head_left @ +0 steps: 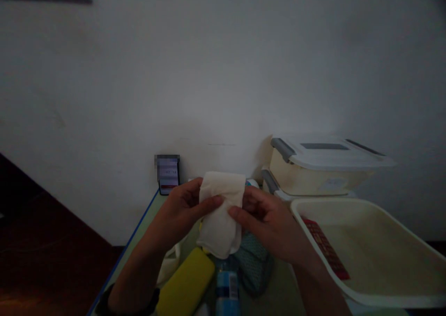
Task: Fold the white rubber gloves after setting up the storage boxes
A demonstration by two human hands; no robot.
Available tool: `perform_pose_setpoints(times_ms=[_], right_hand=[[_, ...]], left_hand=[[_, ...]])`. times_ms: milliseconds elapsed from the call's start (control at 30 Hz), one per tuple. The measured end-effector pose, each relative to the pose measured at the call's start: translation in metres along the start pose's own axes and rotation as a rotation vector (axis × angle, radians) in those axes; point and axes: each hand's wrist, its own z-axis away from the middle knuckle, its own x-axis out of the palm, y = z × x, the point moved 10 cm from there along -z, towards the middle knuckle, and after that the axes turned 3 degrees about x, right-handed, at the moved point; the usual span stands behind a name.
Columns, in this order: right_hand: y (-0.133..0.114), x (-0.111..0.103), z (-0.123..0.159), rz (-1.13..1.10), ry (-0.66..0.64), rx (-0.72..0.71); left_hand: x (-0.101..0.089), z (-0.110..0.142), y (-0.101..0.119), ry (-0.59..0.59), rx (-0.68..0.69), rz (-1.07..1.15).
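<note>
A folded white cloth point(223, 227) hangs between my two hands above the table, its lower end draping down. My left hand point(186, 207) pinches its left edge, thumb on the front and fingers behind. On the right edge, my right hand point(261, 213) grips it the same way, thumb pressed on the front. Under the cloth lie a yellow sponge-like block point(188, 283), a bottle with a blue label point(227, 288) and a teal mesh-textured cloth point(253, 260). The cloth hides part of what lies behind it.
A phone point(169, 174) leans against the wall at the table's far left. At right stands a cream basin point(376, 241) with a red patterned packet point(325, 248) inside. Behind it are stacked storage boxes point(313, 172) with grey latches. The table's blue edge point(128, 246) runs along the left.
</note>
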Motion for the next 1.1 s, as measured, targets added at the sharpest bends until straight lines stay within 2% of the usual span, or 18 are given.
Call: perform_pose_setpoints(times_ms=[200, 333, 533, 667, 967, 1100], right_hand=[[0.000, -0.006, 0.000, -0.047, 0.065, 0.004], [-0.004, -0.005, 0.000, -0.091, 0.066, -0.012], [-0.005, 0.006, 0.001, -0.123, -0.029, -0.028], [-0.006, 0.007, 0.002, -0.173, -0.037, -0.044], [-0.012, -0.002, 0.003, -0.222, 0.058, -0.107], [-0.012, -0.005, 0.002, -0.280, 0.094, -0.119]], left_hand=[[0.015, 0.003, -0.007, -0.127, -0.048, -0.010], [0.012, 0.004, -0.005, -0.102, -0.039, 0.000], [0.006, 0.004, 0.003, -0.037, -0.018, 0.003], [0.006, 0.005, 0.002, -0.033, -0.029, 0.041], [0.006, 0.006, 0.001, -0.058, -0.001, 0.208], [0.004, 0.008, 0.007, -0.067, 0.033, 0.194]])
